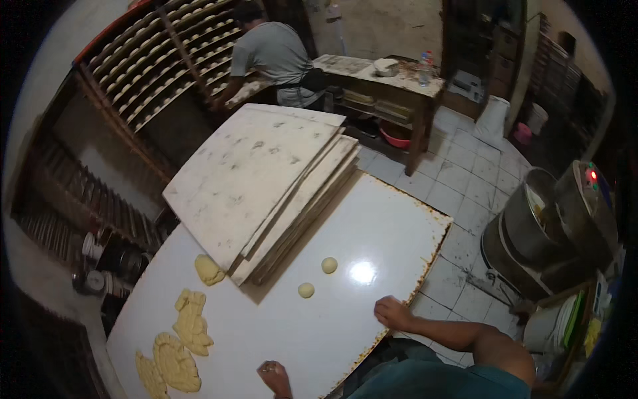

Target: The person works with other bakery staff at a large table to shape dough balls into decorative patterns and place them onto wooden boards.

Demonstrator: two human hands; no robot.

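My right hand (pixel 395 314) is curled on the white tabletop (pixel 412 233) near its stained right edge; what is under its fingers, if anything, is hidden. At the bottom middle, my left hand (pixel 272 376) is also curled low over the top, its palm out of sight. Beyond them lie two round dough balls, one (pixel 329 265) behind the other (pixel 306 290). Flattened dough pieces (pixel 176 361) cover part of the table's left side, with a smaller lump (pixel 209 268) beside a tall stack of floury boards (pixel 256 176).
A co-worker (pixel 272 63) bends by a rack of dough balls (pixel 156 56). Behind are a bench (pixel 419 83) with a bottle and a white sack (pixel 492 120). A steel mixer (pixel 531 226) stands right of the table, shelves (pixel 103 186) at left.
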